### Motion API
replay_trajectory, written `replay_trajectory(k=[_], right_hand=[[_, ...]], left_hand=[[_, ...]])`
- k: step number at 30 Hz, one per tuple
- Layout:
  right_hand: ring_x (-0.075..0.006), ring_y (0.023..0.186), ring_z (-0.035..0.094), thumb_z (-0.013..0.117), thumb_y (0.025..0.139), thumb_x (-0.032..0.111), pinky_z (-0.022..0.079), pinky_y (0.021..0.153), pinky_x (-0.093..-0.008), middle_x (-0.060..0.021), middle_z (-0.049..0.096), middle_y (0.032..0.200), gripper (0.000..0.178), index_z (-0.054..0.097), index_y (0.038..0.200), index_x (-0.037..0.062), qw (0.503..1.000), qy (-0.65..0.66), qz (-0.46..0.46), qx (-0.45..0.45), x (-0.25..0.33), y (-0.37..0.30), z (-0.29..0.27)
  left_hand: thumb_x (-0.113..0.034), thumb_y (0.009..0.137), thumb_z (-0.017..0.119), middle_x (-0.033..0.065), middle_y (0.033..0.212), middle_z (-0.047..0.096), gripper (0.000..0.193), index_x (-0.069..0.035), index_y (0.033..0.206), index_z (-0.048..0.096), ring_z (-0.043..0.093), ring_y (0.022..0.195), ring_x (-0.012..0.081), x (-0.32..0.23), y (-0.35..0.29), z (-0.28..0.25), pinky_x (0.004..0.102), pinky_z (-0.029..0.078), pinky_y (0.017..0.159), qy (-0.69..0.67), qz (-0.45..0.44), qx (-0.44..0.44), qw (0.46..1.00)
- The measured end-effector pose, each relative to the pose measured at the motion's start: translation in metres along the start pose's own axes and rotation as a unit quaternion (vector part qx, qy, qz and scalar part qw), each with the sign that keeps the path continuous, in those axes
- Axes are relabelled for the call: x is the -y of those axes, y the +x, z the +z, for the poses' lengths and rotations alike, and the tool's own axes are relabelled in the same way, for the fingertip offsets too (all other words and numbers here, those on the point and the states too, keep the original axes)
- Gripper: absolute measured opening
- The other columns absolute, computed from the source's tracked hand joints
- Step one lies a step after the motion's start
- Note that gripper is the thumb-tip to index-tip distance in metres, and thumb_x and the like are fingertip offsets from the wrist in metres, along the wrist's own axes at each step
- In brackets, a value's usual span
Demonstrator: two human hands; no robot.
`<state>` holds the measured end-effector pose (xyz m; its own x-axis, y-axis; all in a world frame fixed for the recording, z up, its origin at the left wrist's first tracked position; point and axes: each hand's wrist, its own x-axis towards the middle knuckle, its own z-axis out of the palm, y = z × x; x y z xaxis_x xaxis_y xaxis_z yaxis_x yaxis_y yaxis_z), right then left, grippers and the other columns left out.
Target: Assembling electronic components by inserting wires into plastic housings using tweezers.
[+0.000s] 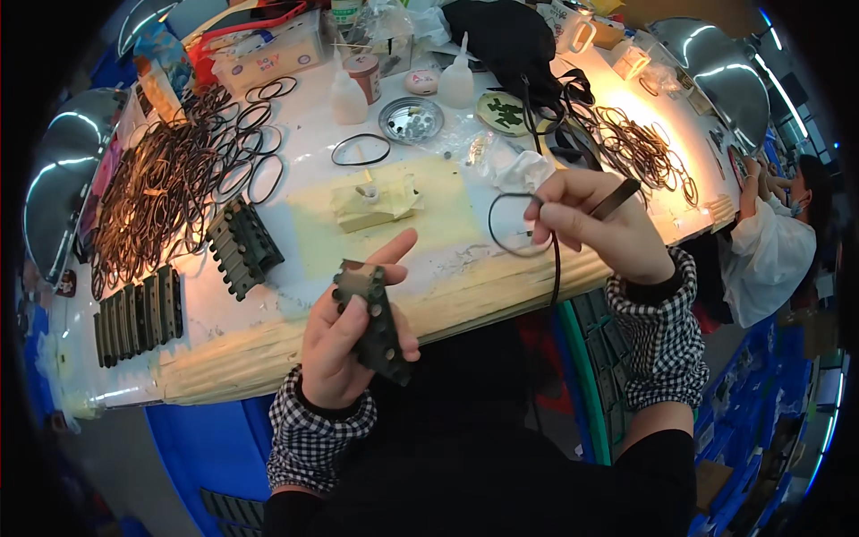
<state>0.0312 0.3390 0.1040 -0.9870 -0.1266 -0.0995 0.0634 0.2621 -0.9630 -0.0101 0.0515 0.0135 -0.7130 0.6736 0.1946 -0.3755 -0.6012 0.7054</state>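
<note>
Nearest, at left, a blue bin was seen below the table, with dark green pieces laid in it. A matching ribbed piece was gripped in the left hand, thumb pressed on top, near the table's edge! That near edge was covered in creased yellowish tape; the top was white and marked. At right, a thin black loop was pinched in the right hand, and a dark stick-like tool was held there too. At left, a tangled heap of loops was piled. Beyond the hands, a tape-wrapped block was set on a yellowed patch. Far left, printed lettering was borne by a clear box; far right, a co-worker in white was seen.
</note>
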Motion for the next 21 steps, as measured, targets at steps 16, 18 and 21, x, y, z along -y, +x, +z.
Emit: replay_trajectory(k=[16, 18, 21], right_hand=[[-0.001, 0.06, 0.047, 0.065, 0.089, 0.012, 0.035, 0.053, -0.0166, 0.0047, 0.053, 0.069, 0.027, 0.062, 0.113, -0.0005, 0.995, 0.031, 0.017, 0.098, -0.016, 0.016, 0.077], [-0.0008, 0.06, 0.048, 0.067, 0.087, 0.01, 0.036, 0.053, -0.0172, 0.0043, 0.054, 0.068, 0.026, 0.064, 0.111, -0.0007, 0.997, 0.017, -0.017, 0.073, -0.02, 0.014, 0.082], [-0.0008, 0.06, 0.051, 0.067, 0.087, 0.01, 0.038, 0.052, -0.0178, 0.0031, 0.057, 0.067, 0.02, 0.066, 0.103, -0.0015, 0.998, 0.013, -0.039, 0.046, -0.026, 0.016, 0.086]], left_hand=[[-0.029, 0.098, 0.049, 0.0233, 0.119, 0.051, 0.045, 0.008, 0.122, 0.044, 0.061, 0.073, 0.0209, 0.001, -0.029, -0.013, 0.0311, 0.055, 0.059, -0.1, -0.078, -0.018, 0.992], [-0.029, 0.098, 0.049, 0.0232, 0.121, 0.048, 0.047, 0.011, 0.123, 0.042, 0.059, 0.069, 0.0195, 0.001, -0.027, -0.009, 0.0306, 0.055, 0.053, -0.073, -0.094, -0.02, 0.993], [-0.029, 0.099, 0.046, 0.0221, 0.121, 0.048, 0.047, 0.009, 0.127, 0.041, 0.058, 0.07, 0.0185, 0.003, -0.026, -0.006, 0.029, 0.054, 0.054, -0.081, -0.108, -0.007, 0.991]])
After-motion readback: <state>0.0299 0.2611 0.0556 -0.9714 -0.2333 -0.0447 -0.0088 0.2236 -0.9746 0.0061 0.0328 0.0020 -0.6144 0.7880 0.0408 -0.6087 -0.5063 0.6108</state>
